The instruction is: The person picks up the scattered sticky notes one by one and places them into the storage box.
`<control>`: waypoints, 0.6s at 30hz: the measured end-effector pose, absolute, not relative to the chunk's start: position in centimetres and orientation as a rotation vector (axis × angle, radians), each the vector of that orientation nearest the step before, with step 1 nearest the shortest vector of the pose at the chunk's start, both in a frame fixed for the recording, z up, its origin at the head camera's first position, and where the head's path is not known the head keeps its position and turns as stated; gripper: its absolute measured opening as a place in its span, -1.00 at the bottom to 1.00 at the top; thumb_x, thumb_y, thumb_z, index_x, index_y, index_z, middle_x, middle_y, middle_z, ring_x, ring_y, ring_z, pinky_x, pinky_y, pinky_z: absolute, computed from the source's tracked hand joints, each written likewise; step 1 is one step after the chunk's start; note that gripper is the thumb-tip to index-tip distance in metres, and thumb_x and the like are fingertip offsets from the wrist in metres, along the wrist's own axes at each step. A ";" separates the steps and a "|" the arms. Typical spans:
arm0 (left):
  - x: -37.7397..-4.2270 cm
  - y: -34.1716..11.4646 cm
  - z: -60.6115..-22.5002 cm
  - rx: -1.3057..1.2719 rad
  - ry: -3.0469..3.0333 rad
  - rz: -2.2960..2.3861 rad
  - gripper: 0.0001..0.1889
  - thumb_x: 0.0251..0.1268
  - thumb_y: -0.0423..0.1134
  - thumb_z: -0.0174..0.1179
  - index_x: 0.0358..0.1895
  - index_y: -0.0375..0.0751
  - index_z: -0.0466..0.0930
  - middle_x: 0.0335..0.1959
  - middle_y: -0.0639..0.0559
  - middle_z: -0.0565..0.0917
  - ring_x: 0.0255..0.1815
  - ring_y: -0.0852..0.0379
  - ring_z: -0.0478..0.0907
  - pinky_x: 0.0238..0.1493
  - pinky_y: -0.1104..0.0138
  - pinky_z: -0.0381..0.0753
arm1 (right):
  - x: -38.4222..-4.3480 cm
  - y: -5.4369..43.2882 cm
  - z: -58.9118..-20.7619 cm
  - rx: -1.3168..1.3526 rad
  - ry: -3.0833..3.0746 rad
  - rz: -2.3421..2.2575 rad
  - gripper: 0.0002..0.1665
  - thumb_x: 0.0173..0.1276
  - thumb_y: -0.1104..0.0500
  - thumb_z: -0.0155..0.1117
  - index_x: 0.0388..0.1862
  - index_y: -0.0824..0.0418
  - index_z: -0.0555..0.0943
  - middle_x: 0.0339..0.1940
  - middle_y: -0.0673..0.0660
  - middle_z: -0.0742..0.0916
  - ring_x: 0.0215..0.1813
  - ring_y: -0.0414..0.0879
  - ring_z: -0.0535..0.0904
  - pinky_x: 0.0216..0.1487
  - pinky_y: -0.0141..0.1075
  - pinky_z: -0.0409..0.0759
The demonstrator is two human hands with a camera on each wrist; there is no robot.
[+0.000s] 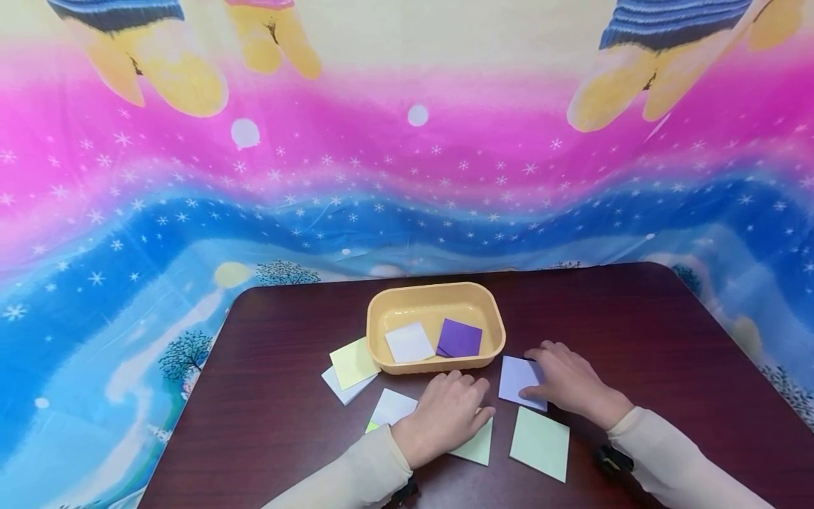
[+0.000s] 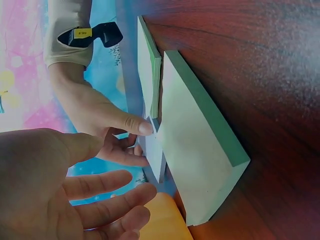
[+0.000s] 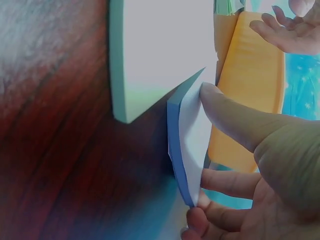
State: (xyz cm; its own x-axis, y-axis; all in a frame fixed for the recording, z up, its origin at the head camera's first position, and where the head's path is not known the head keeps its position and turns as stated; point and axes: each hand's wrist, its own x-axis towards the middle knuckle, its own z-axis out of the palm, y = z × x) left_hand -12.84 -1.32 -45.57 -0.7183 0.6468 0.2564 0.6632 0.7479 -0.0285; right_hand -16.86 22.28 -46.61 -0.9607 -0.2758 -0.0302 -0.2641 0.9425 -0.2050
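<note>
My right hand [image 1: 569,380] pinches a lavender sticky-note pad [image 1: 518,378] on the table. In the right wrist view, the thumb rests on the top of the lavender pad [image 3: 192,135] and the fingertips are at its edge. My left hand [image 1: 443,416] hovers over a pale green pad [image 1: 475,447] with fingers loosely spread and nothing held; it partly hides that pad. Another pale green pad [image 1: 540,444] lies just below the lavender one. A yellow plastic tray [image 1: 435,366] stands beyond both hands, with a white pad [image 1: 410,343] and a purple pad [image 1: 459,338] inside.
Left of the tray, a pale yellow pad [image 1: 354,363] overlaps a whitish pad [image 1: 348,387]. Another white pad [image 1: 393,406] lies beside my left hand, with a bright green edge [image 1: 372,427] showing. A printed cloth [image 1: 407,177] hangs behind the dark wooden table [image 1: 273,396].
</note>
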 end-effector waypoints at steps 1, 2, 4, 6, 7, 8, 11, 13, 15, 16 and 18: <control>-12.8 -1.3 -45.5 -1.031 -2.702 -0.096 -0.73 0.35 0.12 0.26 -0.28 0.02 0.63 -0.46 0.18 0.65 -0.38 0.15 0.58 -0.44 0.36 0.39 | -16.9 22.3 -46.6 -0.418 3.037 -0.312 -0.17 -0.16 -0.12 0.73 0.01 0.37 0.69 -0.28 0.14 0.64 -0.30 -0.07 0.44 -0.38 -0.27 0.47; -12.9 -1.3 -45.5 -1.032 -2.708 -0.094 -0.74 0.35 0.12 0.25 -0.27 0.02 0.63 -0.46 0.18 0.65 -0.38 0.16 0.58 -0.43 0.36 0.39 | -16.9 22.3 -46.5 -0.420 3.036 -0.316 -0.16 -0.16 -0.12 0.73 0.01 0.37 0.69 -0.29 0.14 0.63 -0.30 -0.07 0.42 -0.39 -0.27 0.45; -12.9 -1.3 -45.5 -1.035 -2.720 -0.100 -0.74 0.36 0.12 0.25 -0.27 0.02 0.63 -0.46 0.18 0.65 -0.38 0.16 0.58 -0.43 0.36 0.39 | -16.9 22.3 -46.4 -0.418 3.034 -0.323 -0.17 -0.18 -0.12 0.74 -0.01 0.37 0.70 -0.30 0.13 0.62 -0.31 -0.07 0.41 -0.39 -0.28 0.42; -12.8 -1.3 -45.5 -1.040 -2.728 -0.103 -0.74 0.36 0.11 0.24 -0.27 0.02 0.63 -0.46 0.18 0.65 -0.37 0.16 0.58 -0.43 0.36 0.39 | -16.9 22.3 -46.4 -0.418 3.034 -0.328 -0.18 -0.18 -0.13 0.74 -0.04 0.37 0.70 -0.31 0.12 0.61 -0.31 -0.07 0.40 -0.40 -0.28 0.40; -12.8 -1.3 -45.5 -1.041 -2.730 -0.103 -0.74 0.37 0.11 0.24 -0.27 0.02 0.63 -0.46 0.18 0.65 -0.37 0.16 0.58 -0.43 0.36 0.39 | -16.9 22.3 -46.4 -0.414 3.033 -0.330 -0.19 -0.19 -0.13 0.74 -0.05 0.37 0.70 -0.31 0.12 0.60 -0.31 -0.07 0.40 -0.40 -0.28 0.40; -12.8 -1.3 -45.5 -1.042 -2.731 -0.103 -0.74 0.37 0.11 0.24 -0.27 0.02 0.63 -0.45 0.18 0.65 -0.37 0.16 0.58 -0.43 0.37 0.39 | -16.9 22.3 -46.4 -0.411 3.033 -0.332 -0.19 -0.19 -0.13 0.74 -0.05 0.37 0.70 -0.31 0.12 0.60 -0.31 -0.07 0.40 -0.40 -0.28 0.40; -12.8 -1.3 -45.6 -1.043 -2.728 -0.102 -0.74 0.37 0.12 0.24 -0.27 0.03 0.63 -0.45 0.19 0.66 -0.37 0.16 0.58 -0.43 0.37 0.39 | -17.0 22.3 -46.5 -0.392 3.031 -0.339 -0.18 -0.19 -0.14 0.74 -0.04 0.35 0.68 -0.30 0.12 0.61 -0.31 -0.07 0.41 -0.39 -0.27 0.41; -12.8 -1.2 -45.7 -1.042 -2.726 -0.099 -0.74 0.37 0.13 0.23 -0.27 0.03 0.63 -0.45 0.19 0.65 -0.37 0.17 0.58 -0.43 0.37 0.39 | -17.1 22.3 -46.5 -0.380 3.034 -0.339 -0.17 -0.19 -0.14 0.74 -0.01 0.33 0.67 -0.28 0.12 0.62 -0.30 -0.07 0.42 -0.38 -0.27 0.43; -12.8 -1.2 -45.7 -1.042 -2.723 -0.095 -0.74 0.37 0.13 0.23 -0.27 0.04 0.63 -0.45 0.19 0.65 -0.38 0.17 0.59 -0.43 0.37 0.38 | -17.1 22.4 -46.5 -0.384 3.040 -0.336 -0.16 -0.19 -0.14 0.74 0.00 0.33 0.66 -0.26 0.13 0.64 -0.29 -0.07 0.44 -0.36 -0.25 0.46; -12.8 -1.2 -45.7 -1.042 -2.724 -0.095 -0.73 0.37 0.13 0.23 -0.26 0.04 0.63 -0.45 0.19 0.65 -0.38 0.16 0.58 -0.43 0.37 0.38 | -17.1 22.4 -46.5 -0.389 3.045 -0.330 -0.16 -0.18 -0.14 0.74 0.00 0.33 0.66 -0.25 0.14 0.65 -0.29 -0.06 0.45 -0.35 -0.23 0.48; -12.8 -1.1 -45.8 -1.044 -2.726 -0.094 -0.74 0.38 0.13 0.22 -0.26 0.04 0.63 -0.45 0.19 0.65 -0.38 0.17 0.58 -0.43 0.37 0.38 | -17.2 22.4 -46.5 -0.391 3.051 -0.320 -0.19 -0.14 -0.13 0.72 0.00 0.32 0.66 -0.22 0.16 0.69 -0.27 -0.05 0.48 -0.31 -0.20 0.53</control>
State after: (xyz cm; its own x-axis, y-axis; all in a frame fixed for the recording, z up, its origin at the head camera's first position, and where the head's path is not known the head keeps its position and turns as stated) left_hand -12.84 -1.10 -45.76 -0.7234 0.6519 0.2274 0.6660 0.7457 -0.0189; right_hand -17.18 22.42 -46.48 -0.9669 -0.2543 -0.0227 -0.2440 0.9466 -0.2106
